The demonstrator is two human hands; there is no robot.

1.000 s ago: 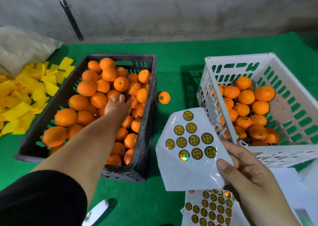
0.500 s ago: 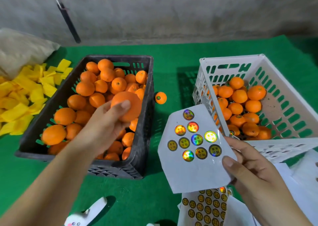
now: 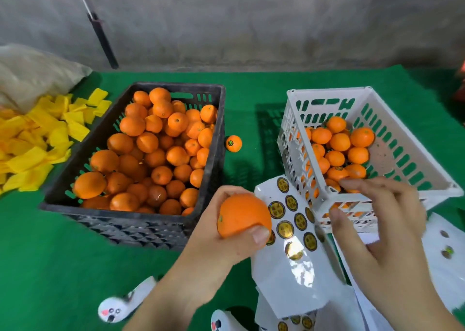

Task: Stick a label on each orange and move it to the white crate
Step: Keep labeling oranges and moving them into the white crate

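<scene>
My left hand [image 3: 219,245] grips an orange [image 3: 242,216] in front of the black crate [image 3: 219,154], which is full of oranges. The orange sits against the left edge of a white label sheet [image 3: 289,255] carrying several round gold labels. My right hand [image 3: 375,225] holds that sheet by its right edge, which runs under the palm; thumb and forefinger stretch out over the near corner of the white crate [image 3: 327,92]. The white crate holds several oranges, some with labels showing. One labelled orange [image 3: 233,143] lies on the green table between the crates.
More label sheets [image 3: 445,252] lie at the near right and under the held one. A pile of yellow pieces [image 3: 37,142] and a pale sack [image 3: 32,74] are at the far left. A small white toy-like object [image 3: 113,309] lies at the near edge.
My left hand lifted an orange out of the black crate and brought it right to the label sheet. My right hand's thumb and forefinger came off the sheet's face.
</scene>
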